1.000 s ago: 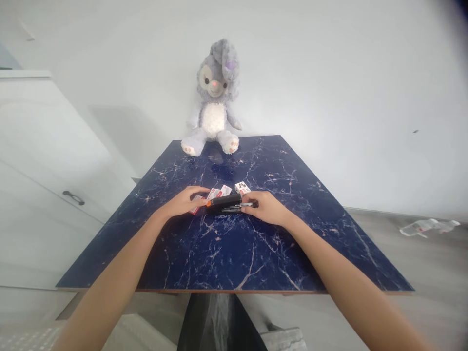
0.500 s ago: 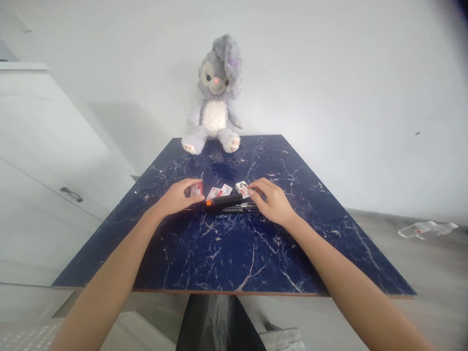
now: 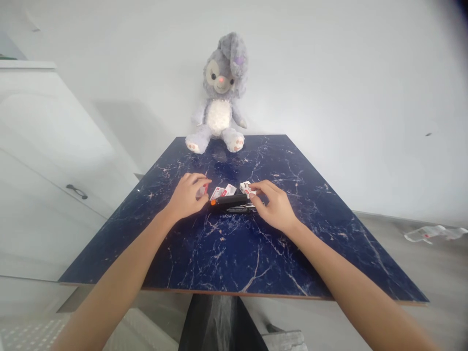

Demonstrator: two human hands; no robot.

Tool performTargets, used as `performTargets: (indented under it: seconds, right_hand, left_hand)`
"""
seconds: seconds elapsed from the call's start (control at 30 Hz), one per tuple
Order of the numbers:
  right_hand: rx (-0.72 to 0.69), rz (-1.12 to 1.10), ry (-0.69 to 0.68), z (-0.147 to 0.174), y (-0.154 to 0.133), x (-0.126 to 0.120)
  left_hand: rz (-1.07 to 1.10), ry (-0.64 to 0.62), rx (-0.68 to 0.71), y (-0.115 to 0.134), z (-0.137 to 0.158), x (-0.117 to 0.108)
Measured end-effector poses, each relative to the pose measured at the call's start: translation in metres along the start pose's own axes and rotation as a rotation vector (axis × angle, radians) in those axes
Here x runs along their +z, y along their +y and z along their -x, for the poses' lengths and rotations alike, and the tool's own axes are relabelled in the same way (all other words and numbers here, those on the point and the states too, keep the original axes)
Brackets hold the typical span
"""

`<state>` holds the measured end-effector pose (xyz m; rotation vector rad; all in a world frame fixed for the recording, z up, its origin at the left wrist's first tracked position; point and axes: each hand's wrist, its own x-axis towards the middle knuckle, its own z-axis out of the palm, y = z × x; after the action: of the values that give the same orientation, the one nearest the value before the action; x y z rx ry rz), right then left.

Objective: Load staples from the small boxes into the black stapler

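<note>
Head: L hand (image 3: 185, 198) w/ 1 red-wht box (image 3: 203, 189).

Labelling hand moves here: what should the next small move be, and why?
Probably close the right hand's thumb and fingers on the small white box. Its fingertips are right at that box, though a firm grip can't be confirmed, while the left hand has a red-and-white box between thumb and fingers. The black stapler lies between the hands, so I'd keep clear of it.

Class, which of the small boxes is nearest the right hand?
The rightmost small box, at the right hand; two middle boxes lie between the hands, and the leftmost box is in the left hand.
</note>
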<state>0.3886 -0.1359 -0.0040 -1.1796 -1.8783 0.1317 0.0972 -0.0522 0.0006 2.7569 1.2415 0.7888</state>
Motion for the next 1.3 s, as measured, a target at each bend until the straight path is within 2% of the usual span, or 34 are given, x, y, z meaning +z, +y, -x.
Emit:
performTargets:
  seconds: [0.13, 0.3, 0.47, 0.53, 0.6, 0.73, 1.0, 1.17, 1.3]
  right_hand:
    - [-0.023, -0.006, 0.027, 0.0, 0.004, 0.001]
    - [-0.086, -0.036, 0.014, 0.0, 0.005, 0.007]
    - [-0.057, -0.027, 0.009, 0.001, 0.007, 0.009]
    - [-0.044, -0.021, 0.011, 0.002, 0.009, 0.009]
    - [-0.036, -0.017, 0.015, 0.002, 0.01, 0.009]
    - [-0.037, -0.021, 0.011, 0.002, 0.011, 0.009]
    - [-0.033, -0.032, -0.011, 0.001, 0.008, 0.008]
    - [-0.018, -0.022, -0.017, 0.0, 0.007, 0.007]
    - [-0.017, -0.019, -0.006, 0.0, 0.006, 0.006]
  left_hand:
    - [0.066, -0.17, -0.112, -0.017, 0.002, 0.019]
    - [0.045, -0.255, -0.228, -0.01, 0.0, 0.036]
    - [0.151, -0.34, -0.109, -0.006, -0.004, 0.031]
    - [0.189, -0.311, -0.074, -0.007, -0.004, 0.027]
    - [0.199, -0.229, -0.065, -0.007, -0.003, 0.023]
    - [0.197, -0.103, -0.105, -0.006, -0.003, 0.013]
    - [0.323, -0.128, -0.168, 0.006, -0.003, 0.001]
    - [0.248, -0.094, -0.196, 0.004, -0.003, 0.007]
    - [0.147, -0.1, -0.123, -0.009, -0.014, 0.017]
